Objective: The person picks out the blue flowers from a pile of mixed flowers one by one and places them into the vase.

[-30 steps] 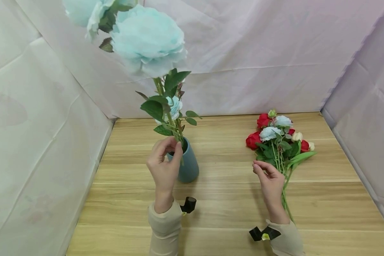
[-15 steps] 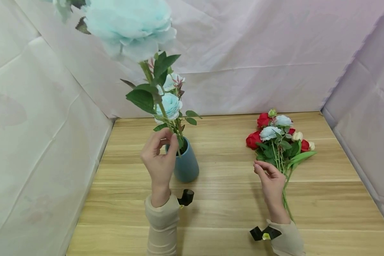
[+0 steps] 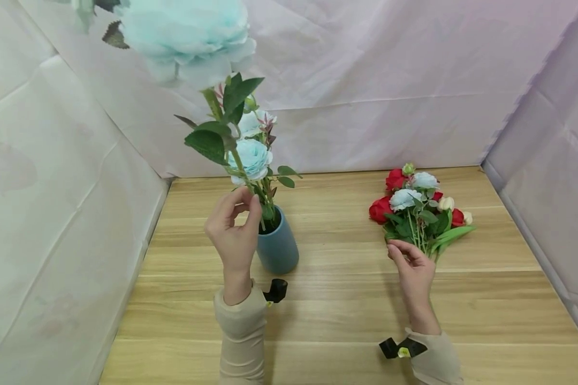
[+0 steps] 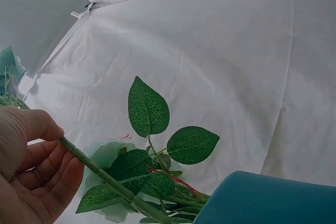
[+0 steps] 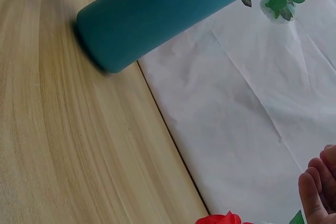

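My left hand (image 3: 233, 235) pinches the green stem (image 4: 100, 174) of a tall artificial flower between thumb and fingers. Its large pale-blue bloom (image 3: 188, 37) fills the top of the head view, partly cut off. The stem slants down to the mouth of a blue-grey vase (image 3: 279, 248); how deep its end sits cannot be told. Another pale-blue flower (image 3: 251, 159) stands in the vase. My right hand (image 3: 414, 272) hovers beside a bunch of flowers, fingers loosely bent and holding nothing; only its fingers (image 5: 310, 198) show in the right wrist view.
The bunch lies on the wooden table (image 3: 337, 310) at the right, with red blooms (image 3: 380, 210), pale-blue blooms (image 3: 405, 199) and cream buds (image 3: 446, 203). White cloth walls (image 3: 390, 128) enclose the back and sides.
My left hand has moved left and slightly up, and the held flower's bloom has shifted up and left. The right hand has drifted slightly right. The vase stays standing in place.
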The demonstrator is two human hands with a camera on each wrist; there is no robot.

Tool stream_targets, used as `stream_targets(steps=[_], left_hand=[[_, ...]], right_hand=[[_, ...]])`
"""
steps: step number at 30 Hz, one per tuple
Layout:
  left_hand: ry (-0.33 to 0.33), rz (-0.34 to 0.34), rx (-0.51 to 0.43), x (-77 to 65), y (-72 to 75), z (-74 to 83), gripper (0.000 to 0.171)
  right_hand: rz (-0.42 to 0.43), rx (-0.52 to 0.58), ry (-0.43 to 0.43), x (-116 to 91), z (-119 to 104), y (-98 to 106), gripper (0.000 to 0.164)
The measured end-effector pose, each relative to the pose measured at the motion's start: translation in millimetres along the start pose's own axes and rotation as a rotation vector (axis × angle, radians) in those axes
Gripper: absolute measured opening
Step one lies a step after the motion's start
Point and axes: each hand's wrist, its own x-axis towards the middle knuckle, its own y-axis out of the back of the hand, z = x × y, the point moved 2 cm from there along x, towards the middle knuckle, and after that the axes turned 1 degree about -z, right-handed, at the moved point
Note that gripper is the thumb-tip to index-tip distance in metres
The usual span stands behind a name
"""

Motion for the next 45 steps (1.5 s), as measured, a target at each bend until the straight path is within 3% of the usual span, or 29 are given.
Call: stream_targets(steps=[7,13,17,22,32,45], left_hand=[[0.03,-0.004,0.031,-3.4,1.7,-4.6,0.01],[0.047,-0.011,0.035,-8.4,2.9,-8.9,0.009],[0.047,-0.007,0.041,-11.5,3.7,-11.3,0.008],[0.046,-0.008,0.066,-16.0,5.5,-14.0,0.009],[0.075,-0.017,0.108,-25.6,9.2,-18.2,0.011],[0.074,-0.031,0.098,-32.4,10.2,-23.2,0.012]], right_hand=[[0.004,-0.005,-0.033,1,-6,0,0.017],[0.026,-0.155,0.006,1,-22,-4,0.015],[0.042,-0.173,-0.004,1,-27,-5,0.015],[0.057,-0.157,-0.015,1,-23,-1,0.015],[0.111,-0.23,0.02,4,-17,10,0.016],[0.263,-0.366,-0.091,9,-4,29,0.016]])
